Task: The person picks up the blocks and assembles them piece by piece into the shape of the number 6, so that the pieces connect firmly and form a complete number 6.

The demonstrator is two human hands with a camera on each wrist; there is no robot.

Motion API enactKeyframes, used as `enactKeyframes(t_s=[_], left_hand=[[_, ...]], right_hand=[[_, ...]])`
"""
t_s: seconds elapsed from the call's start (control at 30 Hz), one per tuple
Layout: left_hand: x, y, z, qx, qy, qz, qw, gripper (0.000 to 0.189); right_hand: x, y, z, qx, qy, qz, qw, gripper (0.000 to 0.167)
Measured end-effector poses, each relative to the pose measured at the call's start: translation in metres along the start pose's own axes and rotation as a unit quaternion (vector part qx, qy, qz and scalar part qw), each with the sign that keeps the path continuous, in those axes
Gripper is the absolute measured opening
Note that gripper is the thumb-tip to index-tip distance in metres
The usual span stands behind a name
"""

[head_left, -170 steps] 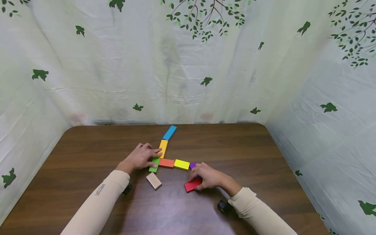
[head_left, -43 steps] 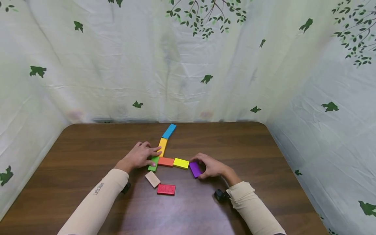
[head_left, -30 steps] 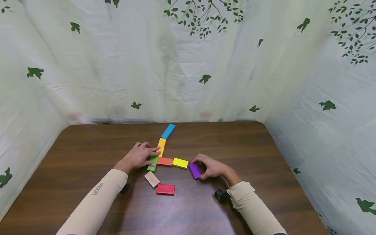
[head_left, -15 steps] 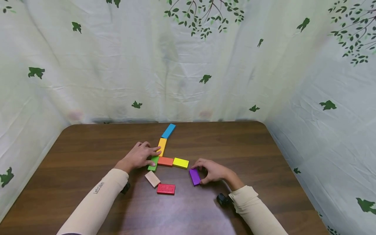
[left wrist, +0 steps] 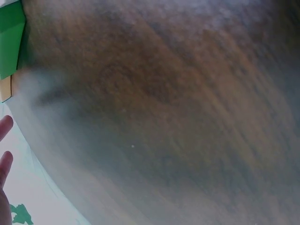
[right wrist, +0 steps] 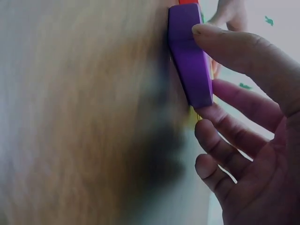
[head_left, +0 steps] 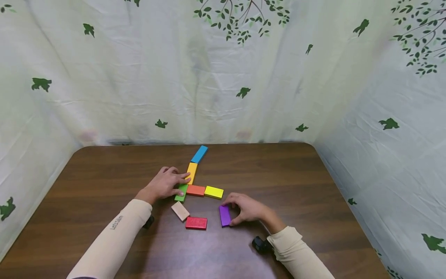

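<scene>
My right hand (head_left: 247, 209) pinches a purple block (head_left: 224, 216) between thumb and fingers, over the right part of a row of flat wooden blocks. In the right wrist view the thumb lies on one end of the purple block (right wrist: 190, 61) and fingertips meet the other. My left hand (head_left: 164, 184) rests with extended fingers on an orange-yellow block (head_left: 192, 170), its thumb on a green block (head_left: 181, 195). An orange-red block (head_left: 196, 190) runs right from the green one, followed by a yellow block (head_left: 214, 192). A gap separates the purple block from the yellow.
A blue block (head_left: 199, 154) touches the far end of the orange-yellow one, near the table's back edge. Closer to me lie a plain wood block (head_left: 180, 211) and a red block (head_left: 196, 223), nearly touching. The brown table (head_left: 296, 182) is enclosed by a leaf-print curtain (head_left: 216, 77).
Earlier my right hand held the red block, which now lies beside the plain one. Since then it has drawn the purple block off the yellow block's end, towards me. My left hand has stayed put.
</scene>
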State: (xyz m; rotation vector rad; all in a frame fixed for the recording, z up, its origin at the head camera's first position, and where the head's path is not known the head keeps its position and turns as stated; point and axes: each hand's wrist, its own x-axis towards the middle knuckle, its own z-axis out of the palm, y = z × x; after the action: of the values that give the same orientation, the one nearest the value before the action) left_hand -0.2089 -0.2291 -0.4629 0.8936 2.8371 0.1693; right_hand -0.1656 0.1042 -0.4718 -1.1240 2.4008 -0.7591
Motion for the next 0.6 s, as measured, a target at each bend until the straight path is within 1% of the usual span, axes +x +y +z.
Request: enactKeyframes(t_s=[0.17,0.27,0.4,0.6], left_hand=[[0.001,-0.001,-0.001,-0.003,-0.004,0.005,1.0,0.065],[0.001,-0.002,0.0,0.005,0.0,0.013,0.9999,0.065],[0.002,-0.002,-0.002,0.011,0.008,0.024,0.9996,0.064],[0.003,-0.003,-0.001,0.013,0.008,0.028,0.9995,0.064]], right_hand=[[0.005,-0.008,0.004,-0.016,0.006,-0.002,0.9999,0.057],[0.008,-0.013,0.006,-0.018,0.014,-0.002,0.9997,0.056],[0.013,-0.018,0.008,-0.019,0.021,0.012,0.9995,0.056],[0.019,-0.023,0.012,-0.032,0.013,0.034,0.9988,0.06]])
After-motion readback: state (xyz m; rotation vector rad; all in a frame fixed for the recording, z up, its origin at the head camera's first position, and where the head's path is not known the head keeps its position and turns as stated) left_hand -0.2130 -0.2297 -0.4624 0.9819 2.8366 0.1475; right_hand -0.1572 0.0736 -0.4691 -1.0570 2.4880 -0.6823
